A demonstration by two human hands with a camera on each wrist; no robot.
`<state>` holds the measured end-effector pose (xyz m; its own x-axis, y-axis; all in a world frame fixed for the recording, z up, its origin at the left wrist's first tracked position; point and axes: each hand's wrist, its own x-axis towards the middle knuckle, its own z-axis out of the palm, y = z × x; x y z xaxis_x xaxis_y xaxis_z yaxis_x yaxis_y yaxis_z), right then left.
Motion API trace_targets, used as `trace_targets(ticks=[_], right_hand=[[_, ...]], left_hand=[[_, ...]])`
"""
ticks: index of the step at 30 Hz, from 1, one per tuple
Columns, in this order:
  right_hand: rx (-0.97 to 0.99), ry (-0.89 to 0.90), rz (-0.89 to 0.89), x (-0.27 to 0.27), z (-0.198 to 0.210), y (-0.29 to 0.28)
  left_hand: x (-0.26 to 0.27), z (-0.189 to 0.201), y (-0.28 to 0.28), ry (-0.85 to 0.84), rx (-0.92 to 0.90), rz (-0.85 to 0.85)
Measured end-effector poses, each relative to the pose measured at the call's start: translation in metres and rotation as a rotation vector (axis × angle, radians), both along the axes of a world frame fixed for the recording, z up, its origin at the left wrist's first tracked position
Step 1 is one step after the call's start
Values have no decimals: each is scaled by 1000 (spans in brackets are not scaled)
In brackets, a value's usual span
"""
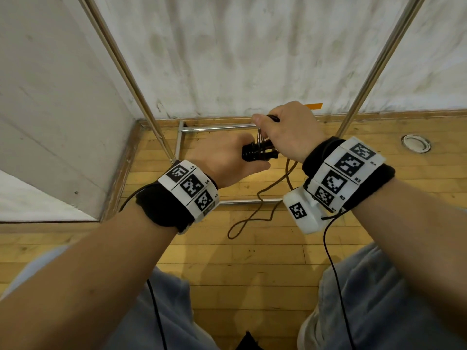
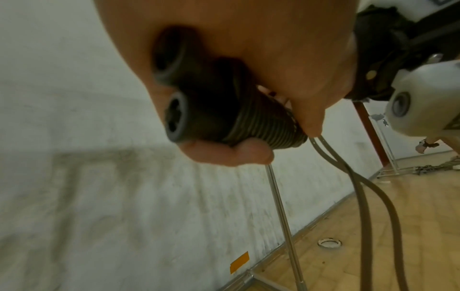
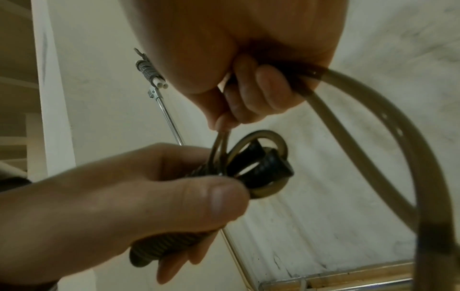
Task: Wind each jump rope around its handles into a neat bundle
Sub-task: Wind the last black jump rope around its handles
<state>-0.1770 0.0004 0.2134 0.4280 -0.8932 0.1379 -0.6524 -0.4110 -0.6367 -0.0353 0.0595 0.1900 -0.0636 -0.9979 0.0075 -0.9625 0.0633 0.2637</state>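
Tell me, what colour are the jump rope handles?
Black, with ribbed grips; the handles show best in the left wrist view.

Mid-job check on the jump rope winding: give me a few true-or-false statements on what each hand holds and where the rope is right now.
1. The left hand grips both black handles together. True.
2. The right hand is open and holds nothing. False: its fingers are curled round the rope.
3. All the rope is already wound on the handles. False: a slack length hangs down to the wooden floor.
4. The rope loops round the handles' ends in the right wrist view. True.
5. The handles lie on the floor. False: they are held up in the hand.
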Motion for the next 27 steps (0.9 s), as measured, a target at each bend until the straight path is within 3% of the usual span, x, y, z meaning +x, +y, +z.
trace_targets(ticks=[5, 10, 14, 17, 22, 25, 27], right_hand=[[102, -31, -5, -6, 1, -10], [491, -301, -48, -12, 0, -20], [754, -494, 34, -11, -7, -19], [838, -607, 70, -8, -12, -16], [720, -670, 90, 8, -17, 1], [431, -512, 42, 13, -18, 8], [187, -308, 71, 15, -19, 12]], left_hand=[[-4, 3, 5, 54, -69, -73], [-1, 10, 11, 196, -191, -136], [2, 15, 13, 332, -227, -48], [3, 20, 11, 470, -256, 43], [9, 26, 7, 684, -296, 142], [10, 27, 4, 720, -299, 196], [14, 27, 1, 742, -288, 228]])
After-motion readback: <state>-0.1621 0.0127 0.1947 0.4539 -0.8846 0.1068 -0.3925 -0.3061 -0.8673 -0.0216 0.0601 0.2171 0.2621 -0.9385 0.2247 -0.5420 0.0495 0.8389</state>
